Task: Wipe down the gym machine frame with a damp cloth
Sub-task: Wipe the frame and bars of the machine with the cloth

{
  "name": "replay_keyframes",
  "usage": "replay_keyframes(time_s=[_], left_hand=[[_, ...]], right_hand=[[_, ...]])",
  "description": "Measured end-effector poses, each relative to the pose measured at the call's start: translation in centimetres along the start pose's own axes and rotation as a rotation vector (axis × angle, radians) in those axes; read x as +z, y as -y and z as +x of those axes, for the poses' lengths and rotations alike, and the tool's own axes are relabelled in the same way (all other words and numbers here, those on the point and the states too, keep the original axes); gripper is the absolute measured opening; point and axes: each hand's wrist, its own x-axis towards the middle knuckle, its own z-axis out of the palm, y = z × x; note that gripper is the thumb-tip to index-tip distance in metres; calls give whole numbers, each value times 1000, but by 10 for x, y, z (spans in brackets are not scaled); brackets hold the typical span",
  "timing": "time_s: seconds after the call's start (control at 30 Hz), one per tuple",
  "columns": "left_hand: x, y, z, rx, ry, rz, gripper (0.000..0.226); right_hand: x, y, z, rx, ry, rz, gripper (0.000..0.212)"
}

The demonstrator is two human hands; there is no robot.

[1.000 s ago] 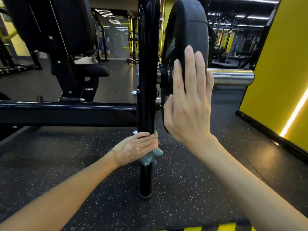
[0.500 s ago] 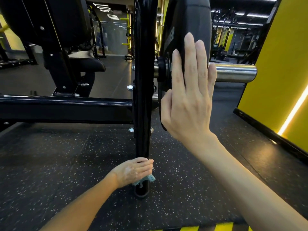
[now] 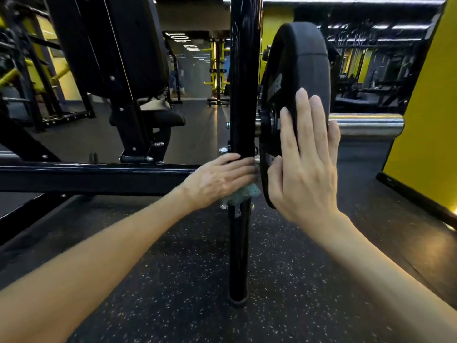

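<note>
Two hands are working apart, one on each side of the black upright post [image 3: 239,243]. My left hand [image 3: 222,180] is wrapping round that post from the left, just where the long crossbeam [image 3: 86,178] is meeting it, and it is clamping the cloth [image 3: 247,193] against the metal. Most of the cloth is lying hidden under my palm and fingers; a crumpled, pale teal bit is poking out below the hand, on the right side of the post. This hand is showing a little blurred, so I cannot tell how its fingertips are lying.

My right hand [image 3: 305,169] is lying flat against the black weight plate [image 3: 299,70], fingers straight, close together and pointing up (gripping nothing, only pressing). The plate is sitting upright, just beside the post, on a shiny steel bar [image 3: 366,125] that is sticking out to the right.

The post is standing on the dark speckled floor [image 3: 173,293], its foot well below my left hand. Silver bolts [image 3: 223,150] are showing on the post's left edge just above that hand. Beyond the crossbeam, a black padded seat [image 3: 160,118] and its tall backrest [image 3: 111,45] are standing. On the right, a yellow wall [image 3: 425,107] is running along the floor.
</note>
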Motion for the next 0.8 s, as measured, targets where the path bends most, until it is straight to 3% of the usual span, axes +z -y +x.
replay_keyframes(time_s=[0.37,0.57,0.7,0.8], left_hand=[[-43,64,45,-222,-224,-83,36],[-93,95,66,-591,-519,-389,24],[-140,140,88,-730,-499,-612,28],[-180,182,111,-821,-424,-834,24]], right_hand=[[-9,2,7,-20,17,154,59],[-24,5,66,-100,-6,451,44],[-38,-1,143,-15,65,596,43],[-55,-13,217,150,246,698,48]])
